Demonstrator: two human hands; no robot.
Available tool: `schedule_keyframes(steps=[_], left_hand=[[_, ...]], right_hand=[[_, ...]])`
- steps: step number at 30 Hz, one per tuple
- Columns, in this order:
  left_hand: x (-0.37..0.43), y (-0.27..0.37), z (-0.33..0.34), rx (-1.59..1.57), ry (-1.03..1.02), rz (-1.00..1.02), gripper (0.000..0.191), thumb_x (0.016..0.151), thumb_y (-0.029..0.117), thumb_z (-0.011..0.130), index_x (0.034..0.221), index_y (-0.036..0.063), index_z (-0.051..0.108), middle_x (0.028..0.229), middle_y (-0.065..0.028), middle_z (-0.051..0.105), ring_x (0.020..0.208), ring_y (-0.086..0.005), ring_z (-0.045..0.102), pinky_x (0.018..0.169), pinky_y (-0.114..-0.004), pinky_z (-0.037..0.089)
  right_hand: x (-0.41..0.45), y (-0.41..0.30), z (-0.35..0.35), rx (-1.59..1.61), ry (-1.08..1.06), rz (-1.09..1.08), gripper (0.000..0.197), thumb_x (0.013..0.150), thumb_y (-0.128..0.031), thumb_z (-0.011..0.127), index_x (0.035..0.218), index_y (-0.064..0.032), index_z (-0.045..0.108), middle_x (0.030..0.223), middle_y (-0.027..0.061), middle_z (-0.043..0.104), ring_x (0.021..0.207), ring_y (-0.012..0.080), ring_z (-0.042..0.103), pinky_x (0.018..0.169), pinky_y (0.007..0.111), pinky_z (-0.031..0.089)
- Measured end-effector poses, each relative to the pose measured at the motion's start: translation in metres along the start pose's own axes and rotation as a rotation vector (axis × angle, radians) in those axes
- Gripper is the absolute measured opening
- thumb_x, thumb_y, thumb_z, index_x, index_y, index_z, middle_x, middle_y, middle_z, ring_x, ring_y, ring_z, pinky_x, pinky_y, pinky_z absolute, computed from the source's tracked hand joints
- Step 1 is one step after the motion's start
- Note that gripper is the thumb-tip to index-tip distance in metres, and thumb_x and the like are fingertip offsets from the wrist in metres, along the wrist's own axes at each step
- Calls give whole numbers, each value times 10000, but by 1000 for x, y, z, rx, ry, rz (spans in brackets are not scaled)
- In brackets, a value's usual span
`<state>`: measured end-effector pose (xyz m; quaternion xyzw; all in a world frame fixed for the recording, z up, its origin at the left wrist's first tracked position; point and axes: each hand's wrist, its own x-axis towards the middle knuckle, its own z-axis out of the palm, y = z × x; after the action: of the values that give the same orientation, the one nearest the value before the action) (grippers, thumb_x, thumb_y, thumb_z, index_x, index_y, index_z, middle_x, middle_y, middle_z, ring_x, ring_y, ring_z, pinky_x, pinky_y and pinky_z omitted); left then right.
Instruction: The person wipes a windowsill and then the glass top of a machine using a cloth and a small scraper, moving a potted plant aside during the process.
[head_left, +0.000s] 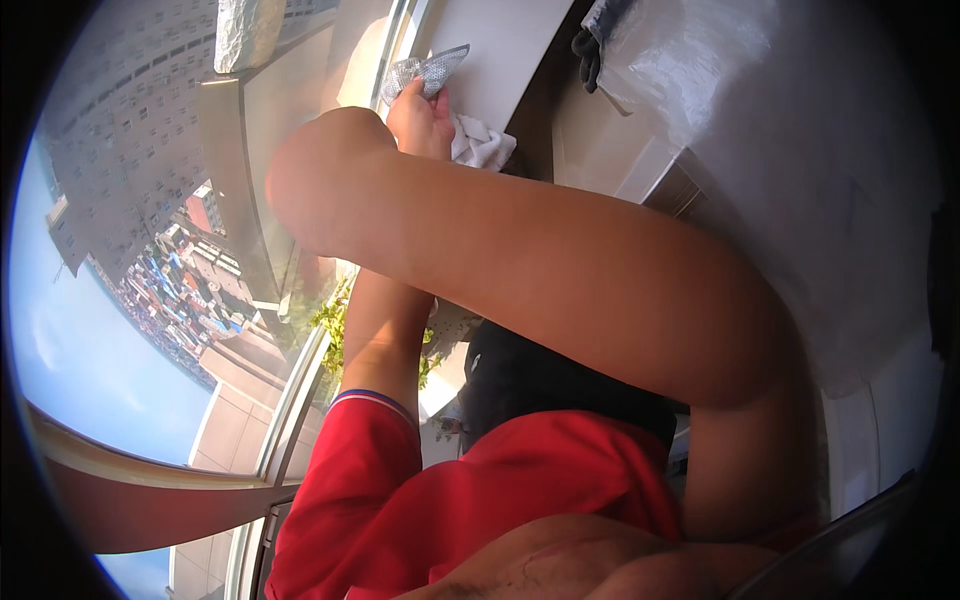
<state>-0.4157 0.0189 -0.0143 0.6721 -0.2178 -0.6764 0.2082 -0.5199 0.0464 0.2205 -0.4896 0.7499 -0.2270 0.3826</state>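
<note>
My left hand (421, 118) reaches out along the window side with its fingers closed on a silver-grey mesh cloth (427, 71). The cloth is bunched beside the window frame (388, 52), above a white ledge (502, 45). Close to my left wrist lies a crumpled white cloth (484, 142), partly covered by my right arm. That bare arm crosses in front of me, over my left forearm. Bent at the wrist, my right hand (326, 180) is near the window glass; its fingers are hidden, so whether it holds anything cannot be seen.
Leafy green plants (330, 322) stand by the window below my arms. To the right is an open carton (600, 139) with clear plastic sheeting (682, 67) and a dark grey fabric item (591, 60). Outside the glass, a tall building (142, 127) rises above distant rooftops.
</note>
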Motion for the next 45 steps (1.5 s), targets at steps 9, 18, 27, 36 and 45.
schedule_keyframes(steps=[9, 18, 27, 36, 45], left_hand=[[20, -4, 66, 111, 54, -87, 228, 1046, 208, 477, 1181, 54, 579, 1102, -156, 679, 977, -316, 695, 825, -435, 573], [2, -9, 55, 588, 28, -164, 261, 936, 243, 591, 839, 4, 548, 640, -105, 560, 486, -218, 524, 448, -367, 431], [-25, -17, 25, 619, 5, -377, 246, 1000, 333, 543, 928, 98, 537, 688, -35, 529, 567, -166, 518, 542, -340, 460], [13, -2, 70, -86, -75, -77, 245, 966, 77, 540, 1186, -28, 511, 1099, -125, 633, 935, -262, 691, 827, -331, 547], [18, -31, 108, -45, -109, -61, 188, 1046, 144, 498, 1161, 17, 574, 1053, -81, 667, 930, -175, 691, 805, -303, 554]], right_hand=[[6, 6, -1, 67, -59, -9, 201, 820, -139, 645, 979, -118, 766, 966, 66, 735, 865, 224, 723, 666, 379, 576], [12, 7, -5, 116, -129, -12, 212, 838, -146, 643, 1010, -126, 766, 995, 59, 734, 891, 211, 718, 676, 373, 573], [12, 0, -2, 155, -200, -35, 223, 857, -154, 640, 1040, -134, 766, 1024, 52, 733, 917, 198, 714, 686, 367, 570], [4, -8, -1, 182, -274, -61, 234, 876, -161, 638, 1071, -143, 765, 1053, 45, 732, 944, 185, 709, 696, 361, 567], [-14, 12, 6, 270, -208, -50, 193, 836, -169, 663, 995, -121, 761, 963, 59, 727, 884, 209, 713, 673, 373, 568]])
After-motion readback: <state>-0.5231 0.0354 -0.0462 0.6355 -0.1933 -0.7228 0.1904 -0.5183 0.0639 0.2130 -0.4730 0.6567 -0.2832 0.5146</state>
